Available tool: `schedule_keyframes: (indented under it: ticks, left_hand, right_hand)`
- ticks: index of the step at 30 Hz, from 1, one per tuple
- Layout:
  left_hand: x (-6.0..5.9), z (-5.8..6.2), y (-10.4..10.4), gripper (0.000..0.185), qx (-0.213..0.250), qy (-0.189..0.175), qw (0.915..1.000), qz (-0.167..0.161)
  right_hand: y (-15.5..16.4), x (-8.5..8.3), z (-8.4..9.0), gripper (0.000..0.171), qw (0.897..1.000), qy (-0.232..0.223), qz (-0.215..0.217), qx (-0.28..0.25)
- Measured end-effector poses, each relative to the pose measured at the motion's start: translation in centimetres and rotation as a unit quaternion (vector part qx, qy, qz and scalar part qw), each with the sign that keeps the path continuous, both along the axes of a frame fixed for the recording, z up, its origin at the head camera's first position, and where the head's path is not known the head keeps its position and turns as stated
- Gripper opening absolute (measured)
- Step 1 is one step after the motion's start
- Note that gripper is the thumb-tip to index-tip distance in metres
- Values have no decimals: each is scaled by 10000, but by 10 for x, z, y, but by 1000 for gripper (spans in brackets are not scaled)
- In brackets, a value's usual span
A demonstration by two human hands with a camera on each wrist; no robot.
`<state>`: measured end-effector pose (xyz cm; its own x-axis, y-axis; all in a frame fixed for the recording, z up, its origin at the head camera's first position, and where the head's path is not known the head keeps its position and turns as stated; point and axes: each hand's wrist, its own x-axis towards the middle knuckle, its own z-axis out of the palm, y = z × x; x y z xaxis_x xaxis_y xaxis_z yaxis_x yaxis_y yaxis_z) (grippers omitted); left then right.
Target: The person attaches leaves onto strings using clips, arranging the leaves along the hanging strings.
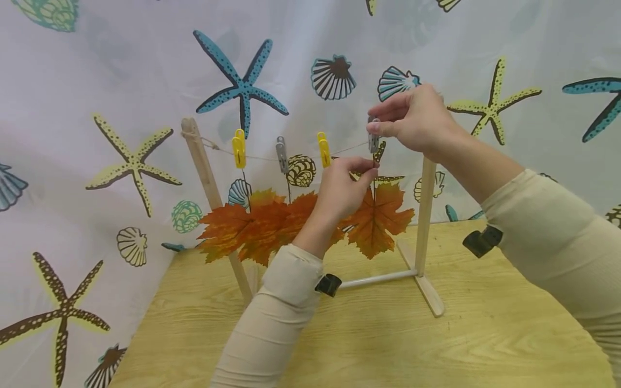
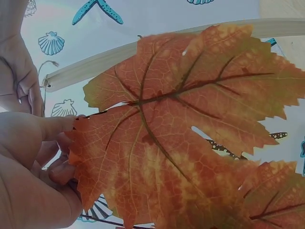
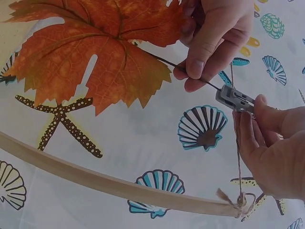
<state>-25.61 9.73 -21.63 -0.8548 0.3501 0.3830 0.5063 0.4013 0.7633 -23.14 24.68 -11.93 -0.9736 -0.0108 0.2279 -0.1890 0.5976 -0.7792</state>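
My left hand [image 1: 342, 186] pinches the dark stem of an orange maple leaf [image 1: 380, 221] between thumb and fingers. Just above it, my right hand [image 1: 417, 118] grips the handles of a grey clothespin [image 3: 236, 101] with thumb and fingertips. The leaf's stem runs up to the clothespin's jaws, and the clothespin sits on the string [image 3: 238, 162]. In the left wrist view the leaf [image 2: 190, 105] spreads broad and flat beside the left fingers. More orange leaves [image 1: 271, 223] hang to the left, partly hidden by the left hand and forearm.
Two yellow clothespins [image 1: 239, 149] and another grey clothespin [image 1: 282, 154] sit along the string. It is tied between wooden posts [image 1: 426, 215], which a white rod [image 1: 378, 278] joins low down. The stand is on a wood-grain table [image 1: 388, 339] before a sea-patterned curtain [image 1: 145, 64].
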Motion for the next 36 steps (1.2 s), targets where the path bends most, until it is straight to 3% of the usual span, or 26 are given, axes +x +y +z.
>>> schedule_keyframes:
  ticks: [11, 20, 26, 31, 36]
  left_hand:
    - [5, -4, -7, 18, 27, 108, 9997, 205]
    - [12, 0, -13, 17, 585, 470, 9970, 210]
    - [16, 2, -23, 19, 975, -21, 9946, -343]
    - [18, 5, -30, 24, 1036, -270, 9909, -820]
    - [22, 5, -40, 26, 905, -485, 9906, -909]
  right_hand:
    - [6, 0, -3, 59, 9993, -220, 299, -60]
    - [11, 7, -3, 58, 9958, -62, 371, -838]
    - [15, 16, -6, 55, 9913, -159, 633, -1143]
    - [17, 22, -10, 58, 9899, -250, 539, -1291]
    - [19, 24, -18, 56, 9898, -195, 393, -1355]
